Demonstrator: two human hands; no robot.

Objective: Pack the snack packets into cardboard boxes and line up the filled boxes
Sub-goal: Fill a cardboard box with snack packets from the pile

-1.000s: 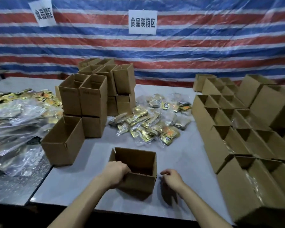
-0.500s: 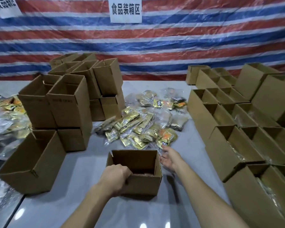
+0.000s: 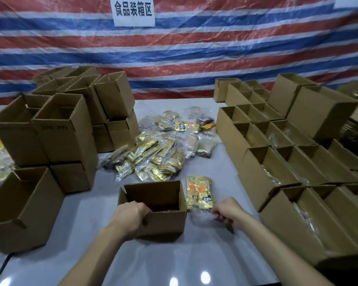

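Snack packet (image 3: 199, 193), gold-orange in seemingly clear wrap, pinched by right hand (image 3: 228, 211); left hand (image 3: 128, 217) grips box (image 3: 165, 222).

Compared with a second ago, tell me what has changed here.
The right hand reached to the loose heap of gold snack packets and pulled back a clear bag of yellow-orange packets, now pinched beside the open brown cardboard box. The left hand keeps its grip on the box's near wall.

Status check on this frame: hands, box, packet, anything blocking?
Left hand grips the open box by its near wall. Right hand pinches the snack packet by its clear end, right of the box, not yet inside. Box opening unobstructed.
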